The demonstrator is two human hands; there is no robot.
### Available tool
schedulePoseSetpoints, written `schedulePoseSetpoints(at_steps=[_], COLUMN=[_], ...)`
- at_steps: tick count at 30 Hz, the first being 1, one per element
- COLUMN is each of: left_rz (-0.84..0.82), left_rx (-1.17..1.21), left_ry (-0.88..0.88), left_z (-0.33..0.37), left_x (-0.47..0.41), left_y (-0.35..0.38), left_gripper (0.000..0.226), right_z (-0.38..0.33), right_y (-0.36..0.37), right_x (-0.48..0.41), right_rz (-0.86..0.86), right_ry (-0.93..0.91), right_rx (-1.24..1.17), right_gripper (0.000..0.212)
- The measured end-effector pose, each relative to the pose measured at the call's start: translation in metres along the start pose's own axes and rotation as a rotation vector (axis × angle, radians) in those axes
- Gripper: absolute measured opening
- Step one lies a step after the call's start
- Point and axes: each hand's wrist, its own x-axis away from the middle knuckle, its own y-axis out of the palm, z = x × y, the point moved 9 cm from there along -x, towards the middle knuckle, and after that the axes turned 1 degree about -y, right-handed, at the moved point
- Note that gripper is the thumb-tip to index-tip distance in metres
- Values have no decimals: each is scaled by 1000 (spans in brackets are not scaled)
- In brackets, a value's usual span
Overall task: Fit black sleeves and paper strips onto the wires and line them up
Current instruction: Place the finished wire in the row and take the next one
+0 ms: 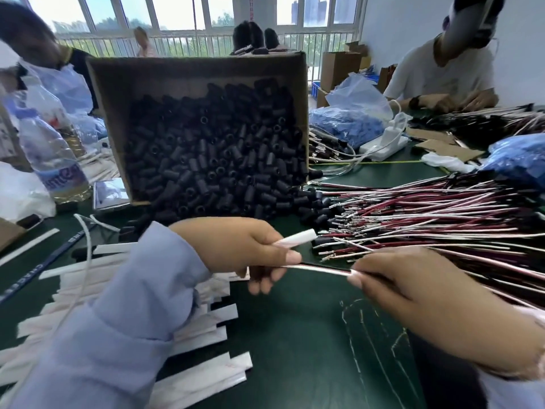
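Together, our hands stretch one red-and-white wire (320, 269) level above the dark green desk (295, 335). Our left hand (244, 249) closes thumb and fingers on the wire's left end, and its fingers also clamp a white paper strip (296, 239) that juts up and to the right. Our right hand (413, 293) pinches the wire's other end between thumb and forefinger. Toward the desk's right edge lies a spread heap of red and white wires (427, 214), their bare tips pointing left. Behind our hands, near the desk's middle, a tilted cardboard box (200, 69) spills black sleeves (212, 152) onto the mat, some touching the wire tips. More paper strips (191, 335) lie fanned along the near left edge, under our left sleeve (118, 320).
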Motion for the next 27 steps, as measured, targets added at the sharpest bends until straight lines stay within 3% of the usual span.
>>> schedulePoseSetpoints(at_steps=[4,6,9,13,18,20,21,24,27], left_rz=[-33,125,509,556,681,744,729,421,313], left_rx=[22,-86,-334,-616,-804,-567,-294,674,961], left_ry=[11,-29,-116,-231,-176,-34,71,345,372], left_z=[14,10,-1,-19,-3,16,24,43,41], left_x=[-26,-44,-80,-126,-113,-84,-68,-13,21], left_y=[14,-18,-71,-63,-64,-66,-65,-39,-1], left_gripper=[38,39,29,38,28,26,27,30,25], right_z=[-21,-3,32,54,79,74,71,64,56], right_y=[7,3,5,16,8,6,4,-10,-21], right_x=[-11,-10,-10,-6,5,6,7,11,14], right_rz=[171,254,281,282,401,426,444,528,571], right_ry=[-116,-32,134,273,372,324,291,188,99], right_rx=[-317,-270,-206,-199,-287,-325,-363,-516,-592], right_gripper=[16,18,23,26,23,28,26,15,19])
